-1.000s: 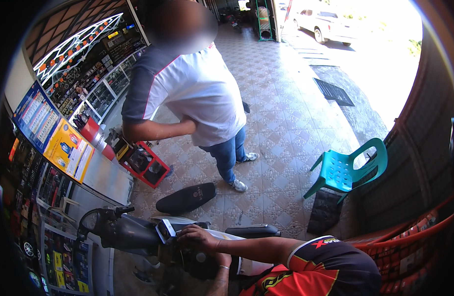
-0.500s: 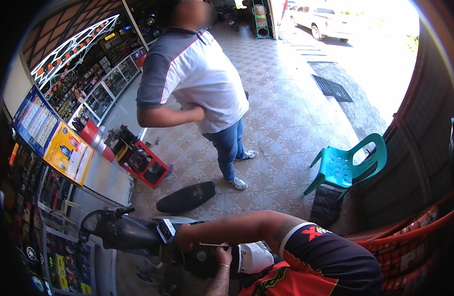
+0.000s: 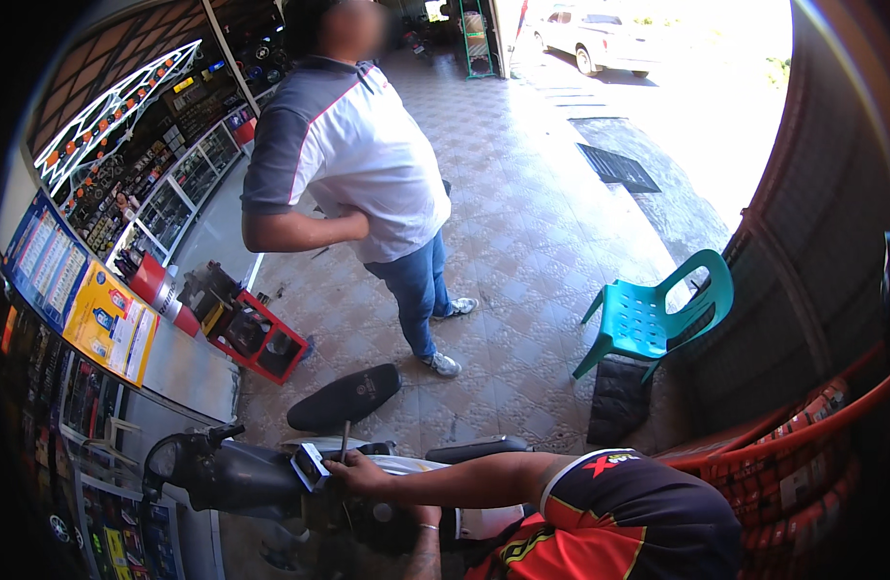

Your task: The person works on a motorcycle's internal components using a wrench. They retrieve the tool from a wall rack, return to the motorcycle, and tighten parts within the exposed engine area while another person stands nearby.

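My right hand (image 3: 360, 475) is closed around a slim rod-like tool (image 3: 345, 441) that stands nearly upright, over the opened middle of a dark motorcycle (image 3: 237, 474). The tool's exact kind does not show. Beside that hand, a small white-and-dark box (image 3: 311, 467) rests on the motorcycle. My left hand (image 3: 427, 515), with a band at its wrist, is low over the dark parts; my right forearm hides its fingers. A white body panel (image 3: 484, 523) lies under my arms. Beyond the motorcycle, a black seat (image 3: 344, 397) lies on the tiled floor.
A person in a white-and-grey shirt (image 3: 373, 164) stands beyond the seat. A green plastic chair (image 3: 648, 314) is to the right, near an orange rack (image 3: 803, 435). Toward the left are a red stand (image 3: 261, 336), a poster board (image 3: 107, 319) and glass display cases (image 3: 179, 188).
The rod-like tool lay level between my hands; now it stands upright in my right hand. My left hand has slipped behind my right forearm. The whole view has shifted somewhat.
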`<action>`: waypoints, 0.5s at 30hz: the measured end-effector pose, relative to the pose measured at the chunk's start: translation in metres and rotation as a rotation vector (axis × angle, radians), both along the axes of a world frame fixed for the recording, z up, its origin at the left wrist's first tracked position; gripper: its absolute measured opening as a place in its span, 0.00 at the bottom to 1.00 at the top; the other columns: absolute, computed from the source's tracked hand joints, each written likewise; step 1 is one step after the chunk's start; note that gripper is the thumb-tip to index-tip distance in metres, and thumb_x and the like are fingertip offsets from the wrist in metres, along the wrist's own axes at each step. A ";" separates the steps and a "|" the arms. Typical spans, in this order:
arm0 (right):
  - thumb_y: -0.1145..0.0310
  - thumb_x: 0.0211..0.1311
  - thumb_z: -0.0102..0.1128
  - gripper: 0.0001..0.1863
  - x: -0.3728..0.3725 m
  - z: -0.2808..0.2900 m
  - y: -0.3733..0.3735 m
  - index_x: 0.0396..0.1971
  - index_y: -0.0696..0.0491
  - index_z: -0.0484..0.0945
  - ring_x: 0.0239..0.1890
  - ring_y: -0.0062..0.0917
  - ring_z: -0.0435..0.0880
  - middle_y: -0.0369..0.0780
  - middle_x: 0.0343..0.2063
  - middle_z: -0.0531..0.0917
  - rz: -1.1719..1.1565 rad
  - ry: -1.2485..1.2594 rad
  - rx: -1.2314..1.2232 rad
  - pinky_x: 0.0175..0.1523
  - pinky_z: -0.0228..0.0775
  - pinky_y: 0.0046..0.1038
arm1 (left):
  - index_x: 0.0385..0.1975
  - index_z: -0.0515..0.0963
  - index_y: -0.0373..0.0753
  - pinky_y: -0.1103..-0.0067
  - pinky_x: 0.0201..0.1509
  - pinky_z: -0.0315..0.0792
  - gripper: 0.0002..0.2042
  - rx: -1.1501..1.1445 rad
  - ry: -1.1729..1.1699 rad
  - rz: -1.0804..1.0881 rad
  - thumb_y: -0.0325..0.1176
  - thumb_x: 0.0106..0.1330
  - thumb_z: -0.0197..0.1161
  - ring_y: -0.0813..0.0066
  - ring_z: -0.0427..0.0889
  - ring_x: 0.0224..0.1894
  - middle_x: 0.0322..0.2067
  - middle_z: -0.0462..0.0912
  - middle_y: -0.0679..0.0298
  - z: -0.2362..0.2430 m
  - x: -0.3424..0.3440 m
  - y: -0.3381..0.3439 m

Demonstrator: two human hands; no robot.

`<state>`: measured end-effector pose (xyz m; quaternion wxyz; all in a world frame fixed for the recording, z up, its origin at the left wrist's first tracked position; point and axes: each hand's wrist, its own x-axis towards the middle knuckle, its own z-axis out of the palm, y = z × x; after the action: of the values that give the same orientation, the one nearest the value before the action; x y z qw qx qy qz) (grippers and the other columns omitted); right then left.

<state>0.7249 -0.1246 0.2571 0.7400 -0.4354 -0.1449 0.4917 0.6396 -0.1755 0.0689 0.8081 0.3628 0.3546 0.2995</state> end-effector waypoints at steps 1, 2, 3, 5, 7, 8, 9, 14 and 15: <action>0.61 0.69 0.59 0.12 0.002 0.002 -0.007 0.41 0.54 0.84 0.43 0.23 0.81 0.37 0.37 0.83 -0.004 -0.083 -0.001 0.49 0.73 0.30 | 0.54 0.76 0.34 0.69 0.61 0.71 0.23 0.318 0.215 -0.057 0.31 0.58 0.73 0.64 0.80 0.54 0.51 0.82 0.53 0.003 0.000 -0.002; 0.64 0.69 0.60 0.11 0.006 0.000 -0.013 0.42 0.54 0.83 0.45 0.23 0.80 0.37 0.39 0.83 0.011 -0.170 0.076 0.52 0.72 0.29 | 0.54 0.76 0.35 0.69 0.62 0.70 0.23 0.633 0.434 -0.113 0.31 0.59 0.72 0.64 0.79 0.55 0.52 0.81 0.53 0.006 0.001 -0.001; 0.66 0.69 0.60 0.10 0.012 -0.004 -0.018 0.43 0.54 0.83 0.47 0.22 0.79 0.38 0.41 0.83 0.037 -0.250 0.124 0.54 0.71 0.28 | 0.54 0.76 0.36 0.69 0.63 0.69 0.22 0.939 0.660 -0.170 0.32 0.60 0.71 0.64 0.78 0.57 0.53 0.81 0.54 0.009 -0.002 -0.001; 0.62 0.57 0.71 0.15 0.033 -0.012 -0.023 0.43 0.51 0.82 0.52 0.31 0.79 0.39 0.51 0.78 0.037 -0.586 0.350 0.57 0.70 0.33 | 0.49 0.78 0.32 0.66 0.59 0.72 0.18 0.993 0.898 -0.515 0.31 0.60 0.70 0.56 0.81 0.53 0.47 0.83 0.46 0.010 -0.008 0.005; 0.64 0.48 0.69 0.24 0.054 -0.016 -0.027 0.48 0.47 0.77 0.60 0.42 0.73 0.45 0.51 0.77 -0.332 -1.496 0.485 0.66 0.57 0.52 | 0.42 0.80 0.31 0.66 0.52 0.74 0.14 1.119 0.742 -0.449 0.28 0.57 0.70 0.53 0.83 0.48 0.41 0.84 0.47 0.006 -0.010 0.009; 0.68 0.61 0.56 0.15 0.064 -0.014 -0.028 0.49 0.46 0.78 0.65 0.40 0.69 0.45 0.54 0.76 -0.032 -1.571 0.450 0.70 0.45 0.59 | 0.36 0.79 0.32 0.66 0.50 0.74 0.11 1.180 0.712 -0.450 0.26 0.55 0.71 0.53 0.83 0.43 0.36 0.83 0.49 0.003 -0.014 0.010; 0.65 0.61 0.54 0.17 0.066 -0.008 -0.028 0.51 0.46 0.76 0.65 0.39 0.70 0.44 0.54 0.76 0.149 -1.810 0.321 0.71 0.44 0.57 | 0.33 0.78 0.33 0.66 0.48 0.74 0.11 1.143 0.704 -0.461 0.25 0.53 0.72 0.51 0.81 0.40 0.34 0.82 0.51 -0.001 -0.013 0.012; 0.58 0.61 0.58 0.10 0.036 0.056 -0.021 0.34 0.41 0.87 0.42 0.26 0.81 0.28 0.34 0.84 0.500 -2.327 -0.117 0.44 0.61 0.38 | 0.32 0.79 0.36 0.66 0.50 0.74 0.09 1.203 0.699 -0.345 0.25 0.53 0.71 0.50 0.81 0.43 0.35 0.83 0.52 -0.009 -0.015 0.010; 0.58 0.60 0.61 0.10 0.030 0.070 -0.013 0.39 0.38 0.87 0.39 0.25 0.85 0.28 0.37 0.87 0.775 -2.221 -0.404 0.42 0.65 0.36 | 0.32 0.80 0.36 0.65 0.49 0.74 0.08 1.170 0.716 -0.359 0.25 0.53 0.71 0.50 0.81 0.43 0.35 0.83 0.52 -0.009 -0.015 0.009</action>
<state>0.7553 -0.1377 0.3274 -0.0696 -0.6583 -0.7478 0.0507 0.6244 -0.1661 0.0597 0.3513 0.8664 0.3141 0.1651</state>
